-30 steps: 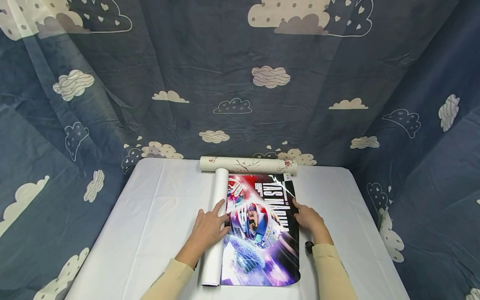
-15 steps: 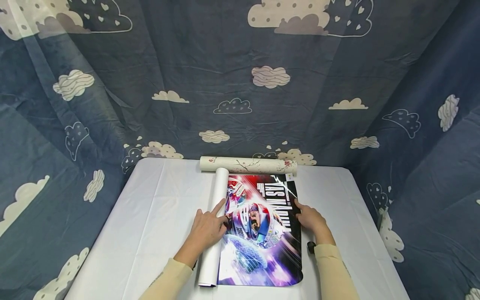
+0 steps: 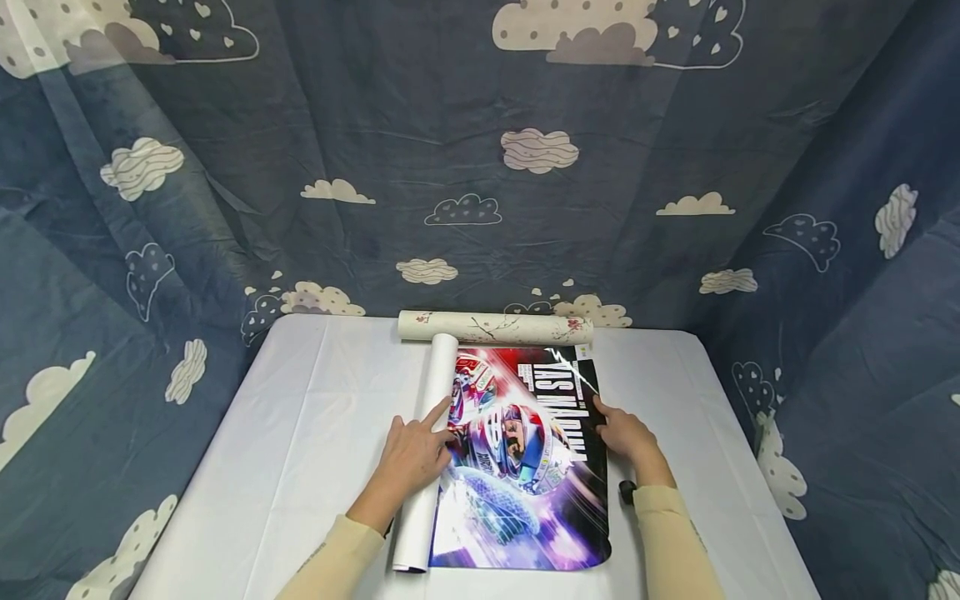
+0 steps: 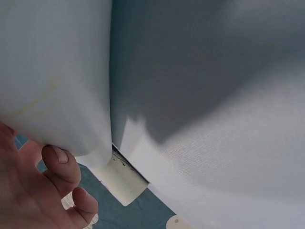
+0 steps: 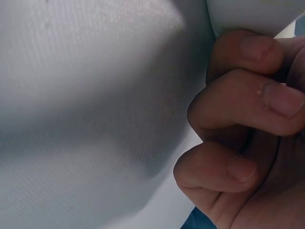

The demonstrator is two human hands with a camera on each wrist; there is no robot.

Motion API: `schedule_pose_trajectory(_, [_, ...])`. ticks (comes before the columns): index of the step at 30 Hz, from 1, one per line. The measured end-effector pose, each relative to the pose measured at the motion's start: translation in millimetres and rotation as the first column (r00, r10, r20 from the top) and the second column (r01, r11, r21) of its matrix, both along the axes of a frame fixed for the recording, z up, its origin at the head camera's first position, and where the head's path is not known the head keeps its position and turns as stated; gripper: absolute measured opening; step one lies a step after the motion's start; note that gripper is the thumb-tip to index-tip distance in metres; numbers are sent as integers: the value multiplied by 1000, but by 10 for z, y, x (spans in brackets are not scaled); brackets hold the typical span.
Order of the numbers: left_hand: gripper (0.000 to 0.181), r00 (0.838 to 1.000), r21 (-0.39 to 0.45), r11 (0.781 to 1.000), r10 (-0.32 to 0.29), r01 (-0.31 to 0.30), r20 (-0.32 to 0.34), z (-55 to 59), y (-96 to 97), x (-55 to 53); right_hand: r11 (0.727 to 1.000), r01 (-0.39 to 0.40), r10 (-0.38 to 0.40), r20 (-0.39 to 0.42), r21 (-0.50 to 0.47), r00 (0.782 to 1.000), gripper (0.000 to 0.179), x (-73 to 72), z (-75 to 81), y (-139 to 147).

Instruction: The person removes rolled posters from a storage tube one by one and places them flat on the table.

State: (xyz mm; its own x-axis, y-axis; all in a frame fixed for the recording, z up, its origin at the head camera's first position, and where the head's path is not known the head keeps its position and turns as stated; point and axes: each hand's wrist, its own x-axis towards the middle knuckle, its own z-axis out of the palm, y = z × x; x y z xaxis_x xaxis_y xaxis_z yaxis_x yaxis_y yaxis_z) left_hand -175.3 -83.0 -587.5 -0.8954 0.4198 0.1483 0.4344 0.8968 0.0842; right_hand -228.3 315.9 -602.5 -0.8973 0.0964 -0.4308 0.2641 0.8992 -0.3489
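A glossy poster with a racing helmet and large white lettering lies partly unrolled on the white table. Its left side is still a white roll. My left hand holds this roll near its middle, the index finger lying along it and the thumb towards the printed side. In the left wrist view, curled fingertips show beside the roll. With thumb and index finger, my right hand pinches the poster's right edge; its other fingers are curled. The pinching tips are hidden in the right wrist view.
A cream roll with a red blossom print lies crosswise at the table's back edge, just behind the poster. The white-covered table is enclosed at the back and sides by a dark blue cloud-patterned curtain.
My right hand has drawn the poster's edge slightly to the right. The roll's near end has shifted left, so more of the print shows. My left hand has barely moved.
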Motion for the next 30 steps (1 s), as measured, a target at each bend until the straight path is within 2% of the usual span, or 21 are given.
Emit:
schedule_pose_trajectory(5, [22,1000,-15,1000,15,-15,10,-1,-9,-6,1000,-5,5,-7,-3,1000,66,7,24,0])
schedule_pose_trajectory(10, [24,1000,-35,999,23,-22,7,1,-22,-20,1000,0,0,-5,-2,1000,66,14,38,8])
schedule_pose_trajectory(14, [22,1000,-38,999,15,-15,-3,-3,-31,-23,1000,-1,1,-2,-1,1000,66,12,34,20])
schedule_pose_trajectory(22, [23,1000,-27,999,21,-21,17,-40,-46,6,1000,-14,14,1,-15,1000,67,27,1,78])
schedule_pose_trajectory(30, [15,999,-38,999,31,-32,-28,-54,-67,-29,1000,-9,9,6,-21,1000,67,18,37,90])
